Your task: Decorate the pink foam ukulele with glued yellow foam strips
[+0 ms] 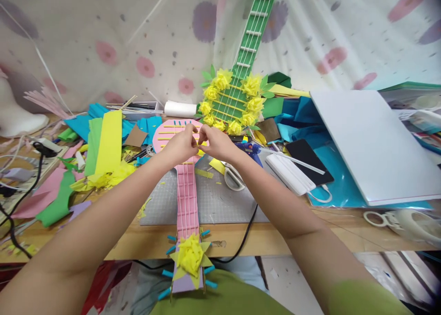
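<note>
A pink paper toy guitar [186, 200] lies with its rounded body on the cutting mat and its neck pointing toward me, past the table edge. It has white strings, yellow sticks across the body and blue pegs at the head. A yellow paper flower [190, 256] sits on the head. My left hand [182, 145] and my right hand [217, 144] meet above the body, fingers closed in a pinch. Yellow paper [202, 149] shows at the fingertips, mostly covered by them. Behind stands a green toy guitar [237, 92], ringed with yellow paper flowers.
On the grey cutting mat [220, 209] lie scissors [234, 177] and yellow scraps. A blue glue gun [251, 150] is close to my right forearm. Coloured paper strips [109, 143] crowd the left; a white board [375, 145] and a power bank [290, 173] lie right.
</note>
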Action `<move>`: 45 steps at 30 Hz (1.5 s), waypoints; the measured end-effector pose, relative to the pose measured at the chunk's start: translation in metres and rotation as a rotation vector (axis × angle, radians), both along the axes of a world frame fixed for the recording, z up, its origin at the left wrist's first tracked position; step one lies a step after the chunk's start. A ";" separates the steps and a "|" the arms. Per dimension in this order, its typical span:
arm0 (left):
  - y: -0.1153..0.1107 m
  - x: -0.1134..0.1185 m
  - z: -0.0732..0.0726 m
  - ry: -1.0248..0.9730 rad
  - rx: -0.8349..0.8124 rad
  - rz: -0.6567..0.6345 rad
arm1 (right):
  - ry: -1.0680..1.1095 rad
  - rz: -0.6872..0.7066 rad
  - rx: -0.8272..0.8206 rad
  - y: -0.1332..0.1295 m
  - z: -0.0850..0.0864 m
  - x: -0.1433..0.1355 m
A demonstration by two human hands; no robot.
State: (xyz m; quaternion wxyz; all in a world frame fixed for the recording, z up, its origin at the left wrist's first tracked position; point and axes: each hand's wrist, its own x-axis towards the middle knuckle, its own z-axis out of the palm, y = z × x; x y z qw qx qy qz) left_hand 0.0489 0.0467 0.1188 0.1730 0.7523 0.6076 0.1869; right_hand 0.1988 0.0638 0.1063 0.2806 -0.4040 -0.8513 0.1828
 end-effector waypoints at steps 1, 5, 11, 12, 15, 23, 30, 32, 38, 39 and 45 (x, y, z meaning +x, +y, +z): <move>0.000 0.000 0.000 0.002 0.001 0.005 | -0.008 -0.005 -0.003 0.001 0.000 -0.002; 0.000 -0.003 -0.003 -0.111 0.033 0.061 | 0.222 -0.073 -0.166 0.008 -0.009 -0.006; 0.008 -0.006 -0.020 -0.403 0.001 0.160 | 0.651 -0.116 -0.507 0.022 -0.028 -0.007; 0.008 -0.006 -0.021 -0.404 0.010 0.156 | 0.659 -0.109 -0.522 0.024 -0.029 -0.007; 0.007 -0.004 -0.018 -0.333 0.063 0.140 | 0.593 -0.068 -0.502 0.028 -0.027 -0.005; 0.019 -0.011 -0.014 -0.309 0.093 0.085 | 0.208 -0.055 -0.234 0.039 -0.003 -0.003; 0.036 -0.013 -0.034 -0.352 -0.033 0.069 | 0.469 -0.289 -0.210 0.062 -0.027 -0.001; 0.034 -0.004 -0.037 -0.264 -0.027 -0.013 | 0.497 -0.302 -0.249 0.068 -0.038 -0.003; 0.019 0.014 -0.046 -0.020 0.093 -0.126 | 0.515 -0.293 -0.262 0.082 -0.055 -0.004; 0.014 0.015 -0.049 0.030 0.127 -0.138 | 0.515 -0.275 -0.264 0.083 -0.055 -0.004; -0.011 0.022 -0.067 0.212 0.322 -0.178 | 0.425 -0.106 -0.294 0.079 -0.052 -0.005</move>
